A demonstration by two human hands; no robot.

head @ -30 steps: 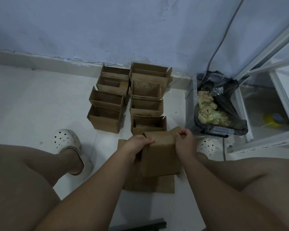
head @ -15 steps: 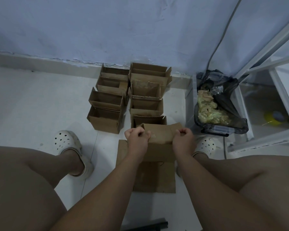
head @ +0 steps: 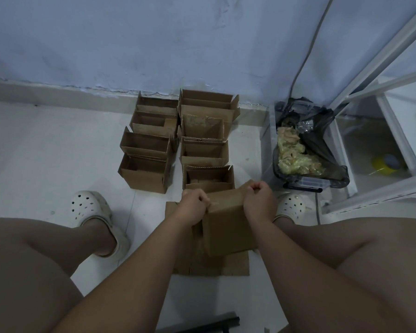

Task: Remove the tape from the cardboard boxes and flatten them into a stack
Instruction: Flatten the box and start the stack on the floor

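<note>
While I crouch over the floor [head: 46,145], my left hand [head: 193,203] and right hand [head: 258,199] are both clenched on the cardboard box [head: 228,227] between them. Each grips an upper corner at the far edge. The box hangs just above the flattened cardboard [head: 237,265] lying under my wrists.

I judge this box light and empty. Its walls are stiff along the panels but give way easily at the creases, and the surface is dry and not slippery. Corners and flap edges are the places to hold, since I can pull the seam apart there and fold the walls along their scores. I cannot make out any tape on it from here.

Beyond my knuckles stand two rows of open boxes [head: 203,150], still upright. Past my right hand is a black-lined bin [head: 308,184] holding crumpled tape [head: 296,157].

Compared with half a second ago, more of the box's near face shows and it reaches lower over the flat sheet, so it seems tipped or pulled back up. My fists have barely shifted. A second ago my left fingers draped over the top edge; now they are balled tight.
</note>
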